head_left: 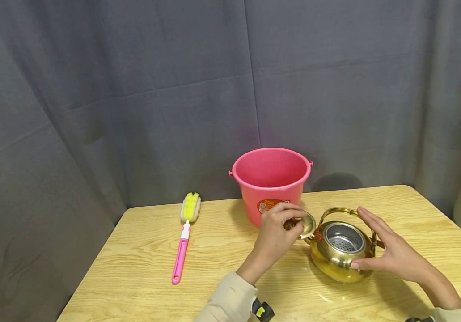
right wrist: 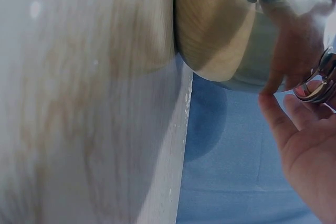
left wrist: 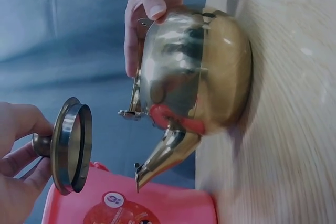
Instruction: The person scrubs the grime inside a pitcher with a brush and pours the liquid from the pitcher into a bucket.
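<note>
My left hand (head_left: pixel 275 229) pinches the small knob (left wrist: pixel 42 145) of a brass-coloured kettle lid (head_left: pixel 308 225). The lid is tilted on edge, off the kettle, above the spout side. Below and right of it stands the shiny gold kettle (head_left: pixel 336 264) on the table, its top uncovered and a perforated steel strainer (head_left: pixel 344 243) showing inside. Its spout (left wrist: pixel 169 155) points toward the bucket. At the kettle's right side is my right hand (head_left: pixel 395 255), fingers extended by the arched handle (head_left: pixel 338 209) and thumb touching the body.
Behind the kettle, a pink bucket (head_left: pixel 272 192) with an orange label stands near the table's back edge. A bottle brush (head_left: pixel 180 257) with pink handle and yellow-white sponge head lies on the wood-grain table (head_left: pixel 141 268) at left. Grey curtains (head_left: pixel 186 112) surround the table.
</note>
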Demonstrator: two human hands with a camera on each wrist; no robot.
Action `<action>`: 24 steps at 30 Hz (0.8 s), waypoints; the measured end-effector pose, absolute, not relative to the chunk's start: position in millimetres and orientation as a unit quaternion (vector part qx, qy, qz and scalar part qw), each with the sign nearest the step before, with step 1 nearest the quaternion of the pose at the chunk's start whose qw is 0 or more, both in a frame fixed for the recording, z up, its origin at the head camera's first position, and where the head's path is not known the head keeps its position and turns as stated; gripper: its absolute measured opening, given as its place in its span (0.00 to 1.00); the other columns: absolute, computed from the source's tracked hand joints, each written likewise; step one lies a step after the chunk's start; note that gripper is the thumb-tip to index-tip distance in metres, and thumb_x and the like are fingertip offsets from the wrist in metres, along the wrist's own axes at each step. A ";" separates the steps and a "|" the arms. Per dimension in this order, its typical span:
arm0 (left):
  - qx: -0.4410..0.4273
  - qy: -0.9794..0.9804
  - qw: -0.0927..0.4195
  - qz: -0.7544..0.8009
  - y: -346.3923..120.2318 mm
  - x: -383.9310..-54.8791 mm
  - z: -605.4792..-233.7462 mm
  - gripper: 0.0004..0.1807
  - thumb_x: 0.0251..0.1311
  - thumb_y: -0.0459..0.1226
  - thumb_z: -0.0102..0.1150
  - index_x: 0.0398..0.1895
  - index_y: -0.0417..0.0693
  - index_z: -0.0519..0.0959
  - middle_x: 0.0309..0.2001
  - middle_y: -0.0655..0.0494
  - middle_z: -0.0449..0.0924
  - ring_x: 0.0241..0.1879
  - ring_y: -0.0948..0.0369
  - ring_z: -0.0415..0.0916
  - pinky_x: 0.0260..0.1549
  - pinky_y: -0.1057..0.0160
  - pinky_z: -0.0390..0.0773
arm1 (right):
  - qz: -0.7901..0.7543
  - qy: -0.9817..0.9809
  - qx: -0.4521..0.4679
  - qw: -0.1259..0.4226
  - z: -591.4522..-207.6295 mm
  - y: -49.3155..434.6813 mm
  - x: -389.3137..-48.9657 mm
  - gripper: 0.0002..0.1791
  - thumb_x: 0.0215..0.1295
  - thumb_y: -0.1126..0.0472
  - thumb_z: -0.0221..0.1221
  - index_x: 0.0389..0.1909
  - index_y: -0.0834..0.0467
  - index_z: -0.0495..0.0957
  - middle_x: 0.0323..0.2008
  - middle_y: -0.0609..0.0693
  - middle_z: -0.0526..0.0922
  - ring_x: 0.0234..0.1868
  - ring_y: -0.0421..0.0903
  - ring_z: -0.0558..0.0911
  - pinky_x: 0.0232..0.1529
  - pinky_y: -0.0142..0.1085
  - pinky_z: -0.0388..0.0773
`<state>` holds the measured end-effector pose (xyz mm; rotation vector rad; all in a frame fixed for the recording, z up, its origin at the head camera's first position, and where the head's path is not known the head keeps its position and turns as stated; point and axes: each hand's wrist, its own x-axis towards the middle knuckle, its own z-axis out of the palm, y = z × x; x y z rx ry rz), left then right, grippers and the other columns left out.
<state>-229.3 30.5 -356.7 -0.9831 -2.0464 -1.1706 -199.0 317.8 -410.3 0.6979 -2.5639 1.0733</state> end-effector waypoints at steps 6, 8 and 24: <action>-0.354 -0.769 0.286 -0.449 24.8 -229.4 -358.0 0.12 0.48 0.22 0.63 0.35 0.39 0.87 0.40 0.52 0.83 0.43 0.63 0.78 0.32 0.72 0.76 | 0.379 -0.884 0.241 0.132 -411.0 318.1 -198.9 0.66 0.42 0.59 0.78 0.77 0.46 0.44 0.75 0.47 0.46 0.67 0.31 0.50 0.46 0.70 0.65; -0.348 -0.771 0.284 -0.451 23.4 -229.3 -358.3 0.12 0.48 0.22 0.63 0.35 0.39 0.87 0.40 0.53 0.83 0.42 0.63 0.78 0.30 0.71 0.76 | 0.377 -0.885 0.240 0.132 -411.2 318.3 -198.7 0.66 0.42 0.59 0.78 0.77 0.46 0.44 0.75 0.47 0.46 0.67 0.31 0.50 0.46 0.70 0.66; -0.314 -0.776 0.287 -0.467 10.9 -231.6 -359.7 0.11 0.48 0.22 0.63 0.34 0.41 0.87 0.40 0.52 0.83 0.42 0.63 0.77 0.31 0.68 0.77 | 0.364 -0.890 0.238 0.138 -410.4 317.1 -199.3 0.66 0.41 0.58 0.78 0.77 0.47 0.45 0.75 0.44 0.47 0.66 0.27 0.51 0.47 0.65 0.69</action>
